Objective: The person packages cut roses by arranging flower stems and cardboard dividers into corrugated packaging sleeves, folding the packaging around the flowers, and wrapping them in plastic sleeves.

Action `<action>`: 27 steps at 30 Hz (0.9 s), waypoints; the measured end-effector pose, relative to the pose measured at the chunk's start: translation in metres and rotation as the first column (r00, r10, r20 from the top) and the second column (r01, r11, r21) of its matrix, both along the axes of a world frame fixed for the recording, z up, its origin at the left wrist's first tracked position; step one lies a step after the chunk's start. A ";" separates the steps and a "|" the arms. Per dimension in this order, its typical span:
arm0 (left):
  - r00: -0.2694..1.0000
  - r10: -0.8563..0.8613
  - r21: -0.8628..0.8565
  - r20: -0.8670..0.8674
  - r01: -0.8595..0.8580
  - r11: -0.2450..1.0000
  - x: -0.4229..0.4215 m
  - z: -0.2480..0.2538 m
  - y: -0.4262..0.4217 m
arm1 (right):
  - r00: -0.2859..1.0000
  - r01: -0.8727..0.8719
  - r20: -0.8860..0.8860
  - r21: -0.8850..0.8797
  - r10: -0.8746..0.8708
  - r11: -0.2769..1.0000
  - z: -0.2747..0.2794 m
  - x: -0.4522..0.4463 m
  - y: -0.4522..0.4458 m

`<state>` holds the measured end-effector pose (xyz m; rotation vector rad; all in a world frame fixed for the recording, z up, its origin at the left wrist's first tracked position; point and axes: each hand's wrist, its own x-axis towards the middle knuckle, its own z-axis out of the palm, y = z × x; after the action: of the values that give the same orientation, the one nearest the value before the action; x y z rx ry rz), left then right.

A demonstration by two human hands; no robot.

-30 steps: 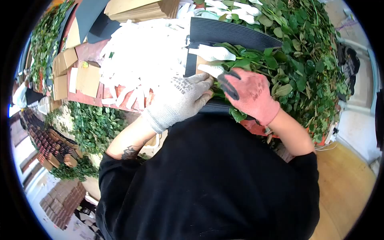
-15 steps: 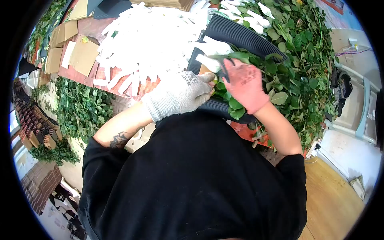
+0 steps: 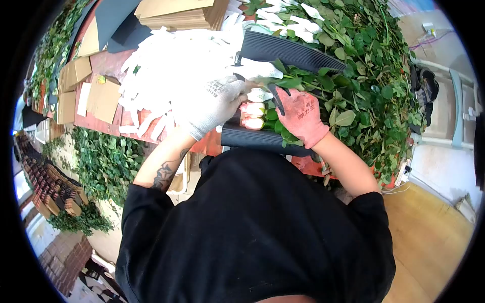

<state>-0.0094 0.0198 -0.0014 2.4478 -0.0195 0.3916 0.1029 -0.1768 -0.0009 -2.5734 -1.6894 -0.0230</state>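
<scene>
Two pale pink-green rose heads (image 3: 252,115) lie side by side on black corrugated sheet (image 3: 262,138), their leafy stems pointing right. Above them are two flower heads in white mesh sleeves, one of them a sleeved bud (image 3: 259,94) between my hands. My left hand (image 3: 222,98), in a grey-white glove, has its fingers drawn together at the left end of that sleeve; what they hold is too small to tell. My right hand (image 3: 299,111), in a red glove with dark fingertips, is closed around the stems just right of the heads; its grip is partly hidden.
White mesh sleeves (image 3: 169,70) are heaped left of the black sheet. Folded cardboard (image 3: 184,14) is stacked at the back, with cardboard pieces (image 3: 103,98) at the left. Leafy stems (image 3: 374,96) cover the table's right side. More sleeved flowers (image 3: 298,25) lie behind.
My left hand has lifted and drawn back to the left, uncovering the rose heads. My right hand stays by the stems. The camera view has shifted slightly.
</scene>
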 end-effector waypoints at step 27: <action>0.933 -0.164 0.178 -0.320 0.230 0.957 -0.012 0.024 -0.015 | 0.977 0.008 0.212 -0.005 -0.007 1.000 -0.002 0.011 0.021</action>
<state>-0.0214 0.0044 0.0223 2.6612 -0.1859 -0.0830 0.1143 -0.1558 -0.0030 -2.6647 -1.7466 -0.3042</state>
